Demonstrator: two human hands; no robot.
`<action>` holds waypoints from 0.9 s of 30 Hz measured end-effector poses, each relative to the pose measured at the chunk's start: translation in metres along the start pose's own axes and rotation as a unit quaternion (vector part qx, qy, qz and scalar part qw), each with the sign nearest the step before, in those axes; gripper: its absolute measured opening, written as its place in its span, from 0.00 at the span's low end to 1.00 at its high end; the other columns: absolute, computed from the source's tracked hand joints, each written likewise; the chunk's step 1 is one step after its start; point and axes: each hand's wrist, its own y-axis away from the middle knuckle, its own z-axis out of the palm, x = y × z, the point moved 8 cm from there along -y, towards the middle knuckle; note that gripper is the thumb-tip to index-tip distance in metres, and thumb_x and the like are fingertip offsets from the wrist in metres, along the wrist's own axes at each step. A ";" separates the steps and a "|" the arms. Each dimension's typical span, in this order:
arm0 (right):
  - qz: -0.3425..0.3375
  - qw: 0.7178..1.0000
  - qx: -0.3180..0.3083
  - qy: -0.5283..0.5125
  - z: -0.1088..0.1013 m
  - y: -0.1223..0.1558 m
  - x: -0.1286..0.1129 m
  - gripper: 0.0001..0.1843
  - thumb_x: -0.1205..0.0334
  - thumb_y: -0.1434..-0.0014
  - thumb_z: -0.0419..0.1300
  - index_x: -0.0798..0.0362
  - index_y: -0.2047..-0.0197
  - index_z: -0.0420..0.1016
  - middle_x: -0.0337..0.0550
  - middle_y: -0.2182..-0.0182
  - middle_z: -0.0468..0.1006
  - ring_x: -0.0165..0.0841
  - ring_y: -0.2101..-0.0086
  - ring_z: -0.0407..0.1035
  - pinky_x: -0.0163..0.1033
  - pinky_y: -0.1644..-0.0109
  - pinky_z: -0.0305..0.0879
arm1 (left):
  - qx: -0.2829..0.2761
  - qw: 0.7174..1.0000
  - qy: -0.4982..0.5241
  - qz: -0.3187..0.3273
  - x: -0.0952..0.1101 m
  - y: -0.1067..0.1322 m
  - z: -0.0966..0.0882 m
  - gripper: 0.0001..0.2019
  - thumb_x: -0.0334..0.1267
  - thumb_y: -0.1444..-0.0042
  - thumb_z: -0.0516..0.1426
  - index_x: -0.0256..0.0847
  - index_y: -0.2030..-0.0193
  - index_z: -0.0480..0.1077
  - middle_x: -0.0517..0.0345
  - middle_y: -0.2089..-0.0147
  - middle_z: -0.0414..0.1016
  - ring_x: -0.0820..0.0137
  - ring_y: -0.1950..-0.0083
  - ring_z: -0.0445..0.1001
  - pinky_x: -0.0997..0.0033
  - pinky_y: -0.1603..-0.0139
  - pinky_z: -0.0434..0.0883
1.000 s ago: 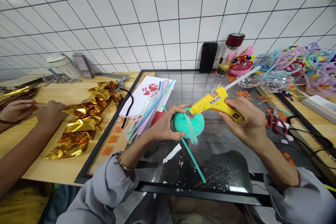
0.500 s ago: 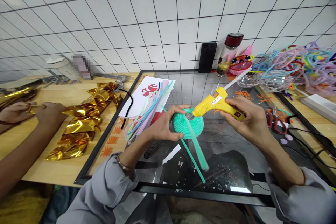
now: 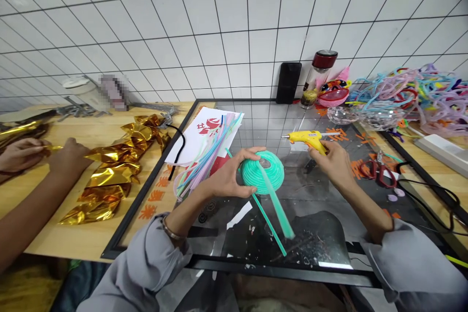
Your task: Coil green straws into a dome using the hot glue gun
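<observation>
A teal coil of wound pipe cleaner, ring-shaped with a hole at its centre, is held by its left side between the thumb and fingers of my left hand. One teal strip hangs from it towards me, and a thin teal stem lies below. My right hand grips the handle of a yellow glue gun, its metal nozzle pointing left, up and to the right of the coil and apart from it. A bundle of pastel pipe cleaners lies left of my left hand.
A co-worker's hands handle gold foil at the left, beside crinkled gold foil. Red scissors and a black cable lie at the right. Behind stand a phone, a glass bottle and a colourful pipe cleaner heap.
The glue gun has moved from the coil's centre up and to the right, turning more level in my right hand. My left hand and the coil have barely moved.
</observation>
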 end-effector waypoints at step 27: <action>-0.395 0.899 -0.088 -0.169 -0.041 0.066 -0.184 0.07 0.70 0.36 0.61 0.51 0.56 0.77 0.42 0.67 0.77 0.33 0.67 0.72 0.42 0.62 0.67 | 0.032 0.998 -0.044 0.039 0.010 -0.002 0.000 0.33 0.41 0.51 0.69 0.48 0.39 0.61 0.42 0.30 0.61 0.48 0.27 0.60 0.41 0.30 0.61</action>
